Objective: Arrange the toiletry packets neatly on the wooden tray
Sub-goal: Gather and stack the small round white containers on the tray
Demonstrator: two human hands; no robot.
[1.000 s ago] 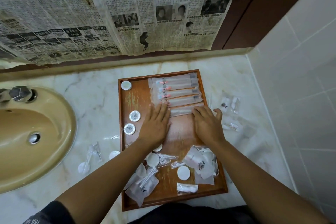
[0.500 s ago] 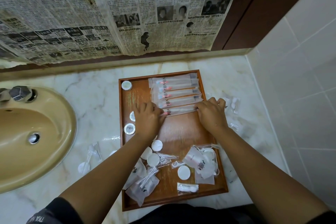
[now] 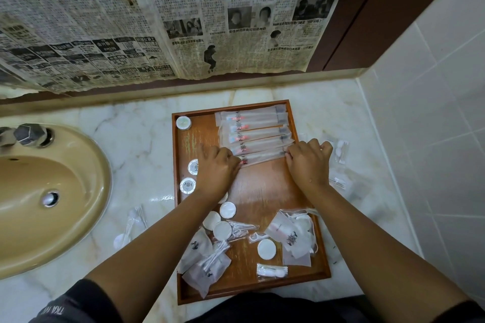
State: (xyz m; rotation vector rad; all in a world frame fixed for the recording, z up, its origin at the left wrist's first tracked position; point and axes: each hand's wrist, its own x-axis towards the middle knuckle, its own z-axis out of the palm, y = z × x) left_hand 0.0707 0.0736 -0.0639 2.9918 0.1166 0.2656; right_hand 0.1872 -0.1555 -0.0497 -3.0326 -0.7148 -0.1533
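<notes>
Several long packets (image 3: 253, 136) in wooden tray (image 3: 262, 189)

Both forearms bare, reaching toward 12 o'clock: left arm enters from 7, right from 5. Left hand (image 3: 217, 168) palm down, fingers curled, pinching one end of a long packet (image 3: 262, 157). Right hand (image 3: 307, 162), at its 3 o'clock, pinches the other end.

Your tray (image 3: 262, 186) is reddish-brown wood with pale worn streaks; its long packets (image 3: 257, 134) are frosted white with red and blue marks and dark emblems. You have a white, faintly veined marble counter (image 3: 136, 149), a tan sink (image 3: 52, 170), yellowed black-print newspaper (image 3: 131, 21)
</notes>
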